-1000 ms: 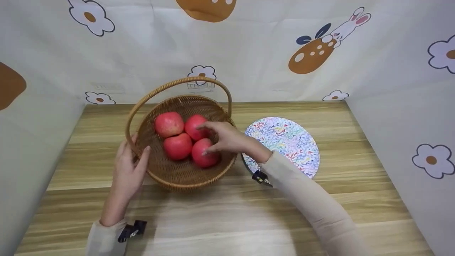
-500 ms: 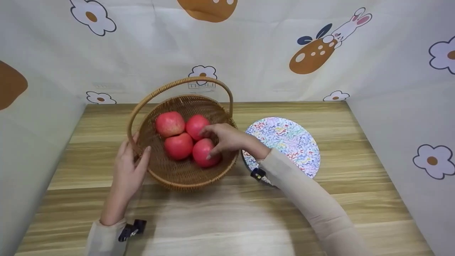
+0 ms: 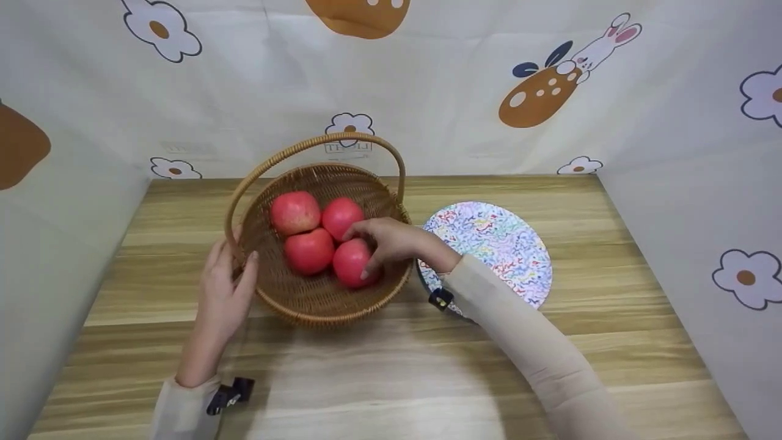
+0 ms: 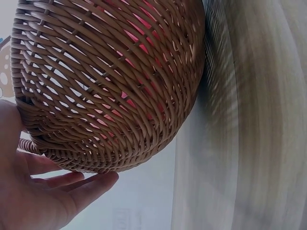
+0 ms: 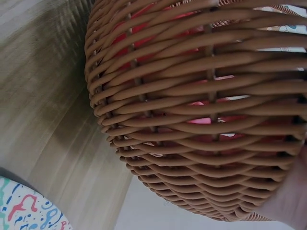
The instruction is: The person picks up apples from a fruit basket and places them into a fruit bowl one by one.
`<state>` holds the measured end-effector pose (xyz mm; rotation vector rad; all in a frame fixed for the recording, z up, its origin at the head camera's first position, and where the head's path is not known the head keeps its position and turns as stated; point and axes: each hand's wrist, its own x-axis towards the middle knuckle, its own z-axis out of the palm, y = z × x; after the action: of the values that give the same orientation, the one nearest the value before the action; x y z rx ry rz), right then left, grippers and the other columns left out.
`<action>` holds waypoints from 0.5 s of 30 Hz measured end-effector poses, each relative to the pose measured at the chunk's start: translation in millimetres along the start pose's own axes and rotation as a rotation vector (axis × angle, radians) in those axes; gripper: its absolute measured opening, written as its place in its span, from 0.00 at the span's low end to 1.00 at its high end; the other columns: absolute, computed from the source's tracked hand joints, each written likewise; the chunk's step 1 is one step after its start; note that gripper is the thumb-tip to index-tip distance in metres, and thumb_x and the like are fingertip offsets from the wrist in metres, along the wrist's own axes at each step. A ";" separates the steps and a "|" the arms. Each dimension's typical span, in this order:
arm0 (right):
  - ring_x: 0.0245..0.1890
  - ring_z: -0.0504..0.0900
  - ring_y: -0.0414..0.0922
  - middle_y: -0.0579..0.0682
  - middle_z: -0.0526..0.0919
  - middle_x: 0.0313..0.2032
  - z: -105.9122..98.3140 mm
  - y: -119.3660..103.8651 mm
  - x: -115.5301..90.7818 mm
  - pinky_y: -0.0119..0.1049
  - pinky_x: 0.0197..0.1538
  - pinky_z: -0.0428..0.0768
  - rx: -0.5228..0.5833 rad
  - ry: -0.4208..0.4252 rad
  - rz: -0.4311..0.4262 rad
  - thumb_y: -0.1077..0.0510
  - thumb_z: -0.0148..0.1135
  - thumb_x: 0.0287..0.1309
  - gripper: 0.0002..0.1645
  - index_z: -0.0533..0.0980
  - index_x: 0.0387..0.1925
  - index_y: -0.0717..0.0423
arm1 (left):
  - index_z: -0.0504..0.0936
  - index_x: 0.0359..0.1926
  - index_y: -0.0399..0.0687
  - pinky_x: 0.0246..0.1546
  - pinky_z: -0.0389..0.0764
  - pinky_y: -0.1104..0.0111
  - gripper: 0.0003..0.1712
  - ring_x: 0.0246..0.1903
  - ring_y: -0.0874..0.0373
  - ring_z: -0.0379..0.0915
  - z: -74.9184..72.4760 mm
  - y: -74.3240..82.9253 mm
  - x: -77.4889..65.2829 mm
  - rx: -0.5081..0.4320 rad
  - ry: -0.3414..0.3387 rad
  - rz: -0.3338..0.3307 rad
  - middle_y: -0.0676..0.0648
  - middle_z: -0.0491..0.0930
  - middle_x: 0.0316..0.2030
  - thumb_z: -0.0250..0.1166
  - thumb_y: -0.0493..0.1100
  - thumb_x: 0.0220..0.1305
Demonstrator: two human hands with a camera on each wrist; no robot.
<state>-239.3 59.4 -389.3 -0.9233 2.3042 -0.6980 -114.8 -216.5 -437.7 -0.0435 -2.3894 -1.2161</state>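
A round wicker basket (image 3: 330,319) with a tall arched handle stands on the table, several red apples (image 3: 295,212) inside. My left hand (image 3: 226,293) grips its left rim near the handle's foot, thumb inside and fingers outside. In the left wrist view those fingers (image 4: 91,189) lie against the weave. Reaching over the right rim, my right hand (image 3: 394,238) holds the front-right apple (image 3: 353,264), thumb at its front and fingers curled behind it. The right wrist view is mostly basket wall (image 5: 192,110), hiding the grip; red shows through the gaps.
Right of the basket lies a round plate-like disc (image 3: 507,244) with a multicoloured squiggle pattern, partly under my right forearm. Patterned cloth walls (image 3: 427,79) enclose the wood-grain table (image 3: 379,379) at the back and both sides.
My right hand's fingers and thumb have closed in around the front-right apple. The left hand keeps its grip on the basket rim, which has hardly shifted.
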 end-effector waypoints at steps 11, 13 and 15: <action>0.66 0.76 0.51 0.55 0.79 0.66 5.8 3.9 7.4 0.43 0.70 0.73 0.016 -0.027 -0.012 0.54 0.82 0.55 0.40 0.77 0.68 0.51 | 0.68 0.73 0.25 0.53 0.65 0.87 0.29 0.61 0.38 0.72 1.6 -1.0 -1.0 -0.008 0.002 -0.034 0.27 0.75 0.61 0.57 0.35 0.76; 0.65 0.76 0.51 0.55 0.79 0.66 6.4 5.1 8.7 0.43 0.69 0.73 0.034 -0.024 -0.014 0.54 0.83 0.54 0.39 0.77 0.67 0.51 | 0.69 0.73 0.25 0.56 0.69 0.82 0.29 0.60 0.38 0.73 2.2 -0.6 -1.3 -0.006 0.006 -0.033 0.27 0.75 0.60 0.57 0.34 0.76; 0.65 0.76 0.51 0.54 0.79 0.65 6.8 6.4 9.8 0.43 0.69 0.73 0.044 -0.018 -0.016 0.54 0.83 0.54 0.38 0.78 0.66 0.51 | 0.69 0.73 0.26 0.59 0.76 0.70 0.28 0.60 0.38 0.73 2.5 0.2 -1.8 -0.007 0.011 -0.032 0.27 0.76 0.59 0.57 0.34 0.76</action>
<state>-243.7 54.4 -401.2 -0.9258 2.2588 -0.7407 -114.1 -214.1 -439.5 -0.0009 -2.3850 -1.2360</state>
